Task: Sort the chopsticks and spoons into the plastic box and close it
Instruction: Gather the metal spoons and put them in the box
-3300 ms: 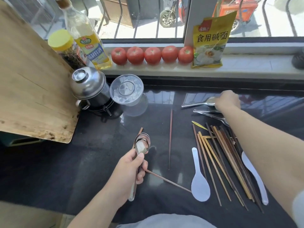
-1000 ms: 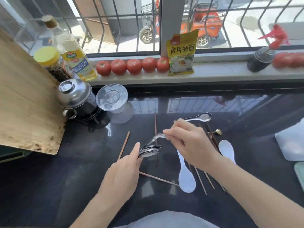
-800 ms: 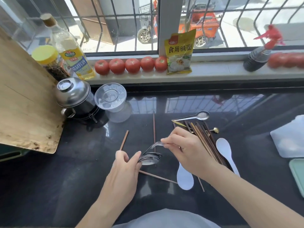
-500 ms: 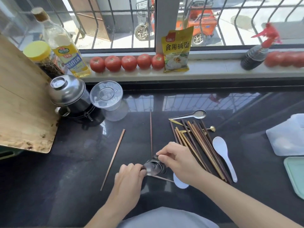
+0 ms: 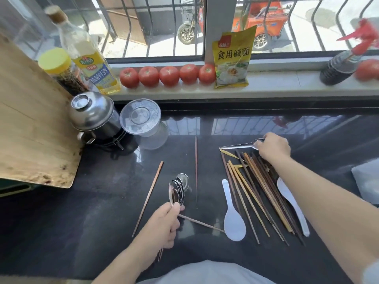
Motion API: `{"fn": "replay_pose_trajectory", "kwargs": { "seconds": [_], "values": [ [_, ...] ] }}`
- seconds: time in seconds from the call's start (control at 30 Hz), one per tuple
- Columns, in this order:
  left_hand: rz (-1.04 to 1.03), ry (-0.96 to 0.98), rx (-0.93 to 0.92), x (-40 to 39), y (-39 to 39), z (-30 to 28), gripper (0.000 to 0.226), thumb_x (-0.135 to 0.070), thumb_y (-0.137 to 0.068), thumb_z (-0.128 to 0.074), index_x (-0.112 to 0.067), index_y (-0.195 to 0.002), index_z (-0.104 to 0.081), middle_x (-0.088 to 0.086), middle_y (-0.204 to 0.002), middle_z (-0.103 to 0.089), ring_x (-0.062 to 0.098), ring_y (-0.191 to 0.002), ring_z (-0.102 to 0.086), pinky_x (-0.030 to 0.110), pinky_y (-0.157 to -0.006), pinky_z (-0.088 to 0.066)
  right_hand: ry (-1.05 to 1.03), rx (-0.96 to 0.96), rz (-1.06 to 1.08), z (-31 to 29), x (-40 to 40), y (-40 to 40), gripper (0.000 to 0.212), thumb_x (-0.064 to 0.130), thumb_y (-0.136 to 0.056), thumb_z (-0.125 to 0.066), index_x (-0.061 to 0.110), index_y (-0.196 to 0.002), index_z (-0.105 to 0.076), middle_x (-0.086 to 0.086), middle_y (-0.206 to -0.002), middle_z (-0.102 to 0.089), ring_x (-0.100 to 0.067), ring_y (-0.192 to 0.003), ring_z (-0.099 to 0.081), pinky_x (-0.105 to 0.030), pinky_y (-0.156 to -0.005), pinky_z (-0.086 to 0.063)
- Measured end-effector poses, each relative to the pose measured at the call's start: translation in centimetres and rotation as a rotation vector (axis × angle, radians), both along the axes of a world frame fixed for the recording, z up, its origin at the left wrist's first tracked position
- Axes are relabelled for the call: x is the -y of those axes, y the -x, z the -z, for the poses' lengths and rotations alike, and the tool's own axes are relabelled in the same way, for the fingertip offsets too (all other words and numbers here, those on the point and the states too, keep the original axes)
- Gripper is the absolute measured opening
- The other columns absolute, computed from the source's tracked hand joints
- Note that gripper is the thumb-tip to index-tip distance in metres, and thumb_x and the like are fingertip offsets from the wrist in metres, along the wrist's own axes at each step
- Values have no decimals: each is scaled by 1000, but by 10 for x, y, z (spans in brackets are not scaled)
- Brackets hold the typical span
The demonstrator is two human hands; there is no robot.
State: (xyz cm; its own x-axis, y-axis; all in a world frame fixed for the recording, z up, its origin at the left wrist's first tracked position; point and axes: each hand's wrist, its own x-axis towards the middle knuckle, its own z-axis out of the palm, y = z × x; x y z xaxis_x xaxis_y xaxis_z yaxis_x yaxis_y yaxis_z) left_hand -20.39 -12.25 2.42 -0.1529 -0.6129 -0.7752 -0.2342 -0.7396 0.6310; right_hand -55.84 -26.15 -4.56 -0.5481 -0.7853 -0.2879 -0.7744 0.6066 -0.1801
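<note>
- Steel pot point(image 5: 93, 117) and clear round tub point(image 5: 141, 121), far left of the table point(image 5: 82, 212): contents not visible.
- Left hand point(image 5: 162, 226): fingers curled round a stack of metal spoons point(image 5: 177, 191).
- Loose chopsticks point(image 5: 258, 191), two white spoons point(image 5: 233, 218): unsorted.
- Right hand point(image 5: 272, 147): fingers pinch another metal spoon point(image 5: 240, 146).
- Plastic box point(image 5: 367, 181), right edge: apparently nothing in it; judged early stage.

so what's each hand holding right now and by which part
The left hand grips a stack of metal spoons by their handles, bowls up. The right hand touches a metal spoon's bowl end on the counter.
</note>
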Motion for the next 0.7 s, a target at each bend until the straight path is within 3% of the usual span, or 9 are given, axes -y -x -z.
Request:
{"fn": "replay_pose_trajectory", "kwargs": {
  "seconds": [0.13,0.27,0.33,0.4,0.43,0.47,0.57,0.63,0.7],
  "values": [
    [-31,36,-21,8,-1,-10,24,-24,-103,-54,-2,-114,-55,-4,-61,-25,14,-51,-16,28,-49,-11,266,170,49,-9,7,-7,23,24,-103,-53,11,-115,-69,-11,-112,-68,-26,-96,-59,-34,-85,-46],
    [-48,98,9,11,-6,-8,36,-35,-101,-54,-2,-116,-57,3,-68,-25,19,-58,-17,36,-55,-13,446,212,-311,-58,2,-38,28,22,-104,-46,18,-116,-71,-5,-113,-69,-25,-106,-61,-36,-91,-46],
    [131,222,125,11,-11,-7,30,-46,-99,-53,-22,-110,-67,-13,-67,-27,13,-66,-24,37,-57,-30,270,235,-569,-91,-9,-57,29,21,-101,-47,26,-113,-73,5,-112,-70,-18,-106,-62,-39,-96,-50],
    [326,297,214,10,-15,-7,25,-42,-103,-50,-31,-118,-66,-27,-75,-21,-2,-84,-20,44,-77,-50,-16,234,-812,-120,-23,-81,29,22,-97,-50,32,-104,-75,15,-101,-70,-11,-99,-64,-35,-93,-52],
    [387,326,226,10,-16,-7,26,-40,-104,-49,-30,-123,-64,-30,-77,-20,-5,-83,-18,41,-80,-50,-122,257,-893,-129,-29,-92,26,22,-96,-51,31,-100,-76,18,-96,-70,-9,-96,-65,-33,-91,-53],
    [443,345,218,9,-16,-8,28,-39,-105,-48,-27,-125,-62,-29,-69,-25,-3,-71,-21,34,-73,-47,-190,310,-929,-133,-34,-103,23,24,-96,-53,28,-96,-76,17,-93,-72,-9,-93,-65,-31,-88,-53],
    [534,388,187,6,-10,-19,20,-40,-104,-49,-36,-117,-63,-18,-67,-54,2,-59,-42,23,-63,-39,-245,496,-860,-134,-45,-126,23,31,-96,-56,24,-87,-75,13,-82,-71,-6,-76,-63,-27,-70,-50],
    [543,385,175,4,-8,-20,25,-49,-101,-49,-30,-107,-65,-13,-71,-52,4,-64,-42,27,-67,-40,-191,589,-735,-132,-51,-137,22,29,-95,-57,25,-81,-74,11,-74,-67,-6,-67,-59,-26,-63,-46],
    [467,294,95,1,-4,-22,34,-56,-98,-51,-28,-105,-68,-10,-76,-49,9,-65,-40,30,-62,-37,-57,607,-602,-128,-60,-146,23,24,-93,-56,23,-82,-76,11,-73,-68,-7,-68,-60,-28,-66,-49]
  ]
}}
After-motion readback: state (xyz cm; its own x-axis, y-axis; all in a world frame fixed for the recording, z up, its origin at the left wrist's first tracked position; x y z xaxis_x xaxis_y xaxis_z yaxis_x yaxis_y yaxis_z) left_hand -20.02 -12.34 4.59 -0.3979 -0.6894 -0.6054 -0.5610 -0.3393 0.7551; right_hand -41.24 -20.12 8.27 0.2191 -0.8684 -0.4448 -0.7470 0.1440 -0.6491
